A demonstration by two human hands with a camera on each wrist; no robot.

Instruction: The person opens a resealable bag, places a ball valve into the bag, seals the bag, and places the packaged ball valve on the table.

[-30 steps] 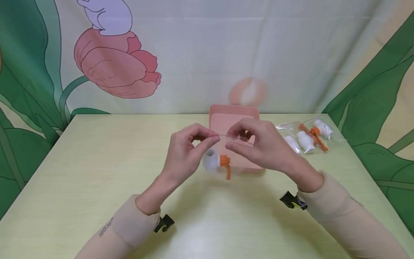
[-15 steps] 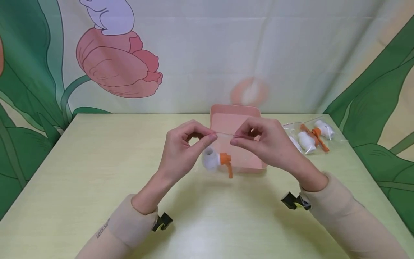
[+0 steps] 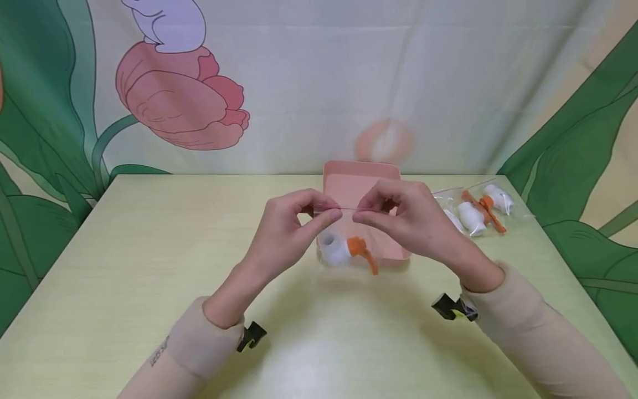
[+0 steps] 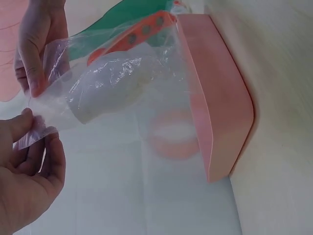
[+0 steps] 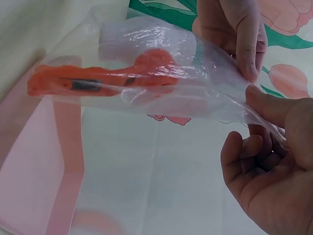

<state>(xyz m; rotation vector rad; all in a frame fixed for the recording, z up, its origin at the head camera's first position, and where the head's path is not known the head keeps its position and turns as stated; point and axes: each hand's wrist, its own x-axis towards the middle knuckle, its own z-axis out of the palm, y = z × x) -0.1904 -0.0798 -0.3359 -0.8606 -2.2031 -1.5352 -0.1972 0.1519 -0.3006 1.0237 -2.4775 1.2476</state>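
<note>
A clear plastic bag (image 5: pixel 210 98) hangs from both hands above the table. Inside it are a white rounded piece (image 3: pixel 335 249) with a round opening and an orange lever-shaped piece (image 3: pixel 366 256). My left hand (image 3: pixel 281 235) pinches the bag's top edge between thumb and fingers. Close beside it, my right hand (image 3: pixel 408 219) pinches that same edge, and a short stretch of it runs straight between the fingertips. Seen from the right wrist, the orange piece has a dark inset along its side.
Behind the hanging bag is a pink tray (image 3: pixel 344 180), near the table's back edge. To its right lies another clear bag (image 3: pixel 520 211) holding several white pieces (image 3: pixel 471 219) and orange ones. A printed cloth (image 3: pixel 299 100) hangs behind the table (image 3: pixel 149 266).
The hands drew slightly apart, then closer together again, still pinching the bag's edge. The bag's contents have swung right, and the orange piece now slants more.
</note>
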